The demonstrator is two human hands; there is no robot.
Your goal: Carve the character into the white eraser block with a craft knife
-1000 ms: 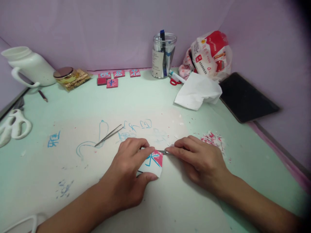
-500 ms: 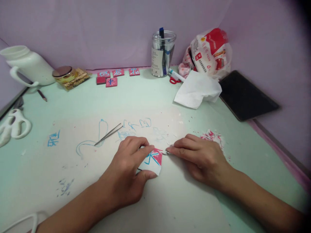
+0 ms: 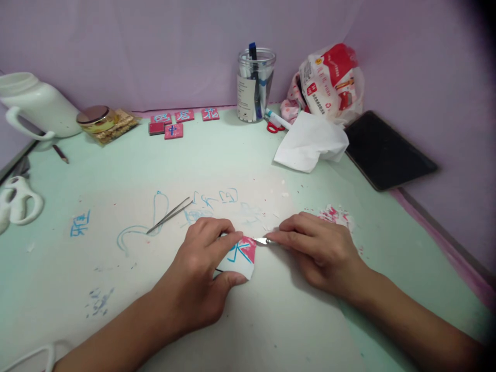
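Between the thumb and fingers of my left hand is a small flat square piece, pink in its upper corner and white below, with blue strokes drawn on it. My right hand is closed around a small craft knife; its handle is mostly hidden by the fingers. The silver blade meets the piece's upper right edge. A pair of metal tweezers lies on the table beyond my left hand. Pink and white shavings are heaped behind my right hand.
At the back stand a jar of pens, several pink tiles and a white jug. A tissue, a plastic-wrapped pack and a black tablet lie right. White-handled scissors are at the left.
The blade now shows more plainly at the piece's upper right edge, and a sliver there is no longer seen. The whole view has shifted slightly; both hands keep their grip.
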